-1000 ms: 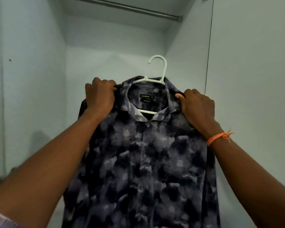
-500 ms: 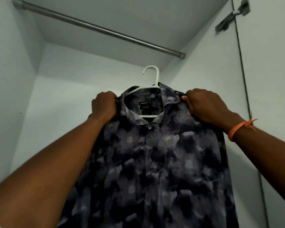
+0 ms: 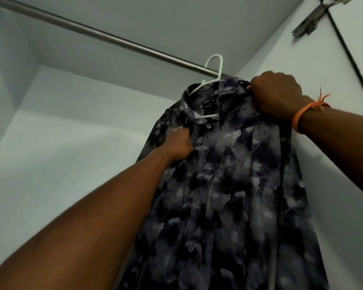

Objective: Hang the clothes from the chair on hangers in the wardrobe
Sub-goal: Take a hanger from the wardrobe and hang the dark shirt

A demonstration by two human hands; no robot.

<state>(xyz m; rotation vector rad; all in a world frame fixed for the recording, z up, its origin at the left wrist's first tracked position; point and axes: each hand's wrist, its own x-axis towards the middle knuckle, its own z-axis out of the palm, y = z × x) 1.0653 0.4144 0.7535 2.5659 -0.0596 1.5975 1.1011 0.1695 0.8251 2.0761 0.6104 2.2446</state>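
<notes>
A dark shirt (image 3: 228, 185) with a grey cloud pattern hangs on a white plastic hanger (image 3: 215, 65), buttoned at the collar. The hanger's hook is up at the metal wardrobe rail (image 3: 105, 36), near its right end; whether it rests on the rail I cannot tell. My right hand (image 3: 279, 95), with an orange band at the wrist, grips the shirt's right shoulder over the hanger. My left hand (image 3: 177, 145) is lower, closed on the fabric of the shirt's left chest.
White wardrobe walls close in at the left, back and right. A door hinge (image 3: 310, 21) sits at the top right on the open door's edge. The rail left of the hanger is bare.
The shirt and hanger went up and to the right, reaching the rail. My left hand slid down from the left shoulder to the chest. My right hand kept its grip.
</notes>
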